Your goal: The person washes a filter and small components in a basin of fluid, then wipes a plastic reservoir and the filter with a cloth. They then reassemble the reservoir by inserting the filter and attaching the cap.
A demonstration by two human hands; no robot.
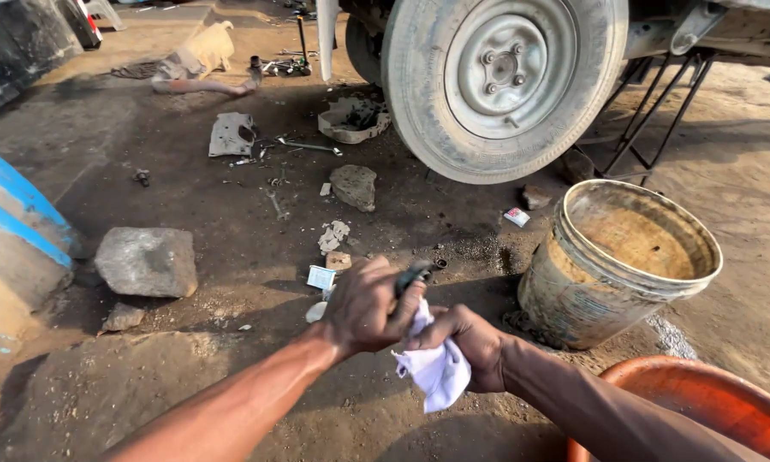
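**Hands Wipe a Small Dark Part Beside a Raised Wheel**

The vehicle wheel (503, 81) fills the far middle of the scene, lifted clear of the dirt ground (188, 376) on a black stand (650, 120) to its right, which is probably why tools and scraps lie scattered under and around it. To the near right of the wheel stands a grimy bucket (573, 299) holding muddy liquid, and an orange basin (710, 402) shows at the near right corner. A grey stone block (145, 261) sits at the left.

In the near middle, the left hand (363, 308) is closed around a small dark metal part (412, 278), its grip wrapped tight so only the upper end shows. The part's long axis appears to run up and slightly right, away from the person (most of it is hidden by fingers). The right hand (466, 338) is closed on a white cloth (436, 368), pressed against the part from below, seemingly to rub it while the other hand steadies it.
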